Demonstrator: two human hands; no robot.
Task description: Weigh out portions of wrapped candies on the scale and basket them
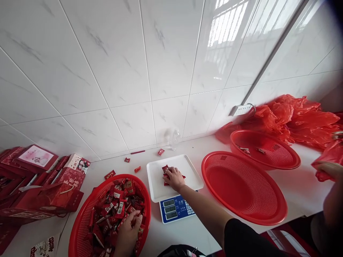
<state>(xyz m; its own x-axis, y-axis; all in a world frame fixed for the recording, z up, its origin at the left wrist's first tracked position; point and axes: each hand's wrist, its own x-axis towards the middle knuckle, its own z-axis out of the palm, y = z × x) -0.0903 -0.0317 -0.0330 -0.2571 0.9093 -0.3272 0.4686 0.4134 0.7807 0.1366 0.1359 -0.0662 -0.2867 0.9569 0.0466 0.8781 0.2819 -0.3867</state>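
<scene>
Over the red basket (pixel 73 228) full of small red-wrapped candies (pixel 103 228), my left hand (pixel 128 228) has its fingers and thumb curled together; what they hold, if anything, is hidden. My right hand (pixel 174 178) reaches onto the white tray of the digital scale (pixel 157 191). Its fingers curve over a few red candy packets (pixel 165 181), which lie on the tray and are partly covered by the hand. Below the tray is the scale's blue panel (pixel 178 208) with its displays.
An empty red basket (pixel 242 185) stands right of the scale, and another (pixel 281 160) behind it holds a few packets. Red plastic bags (pixel 297 114) pile up at the back right. Red gift boxes (pixel 64 178) stand at left. Another person's hand (pixel 328 169) holds a red bag.
</scene>
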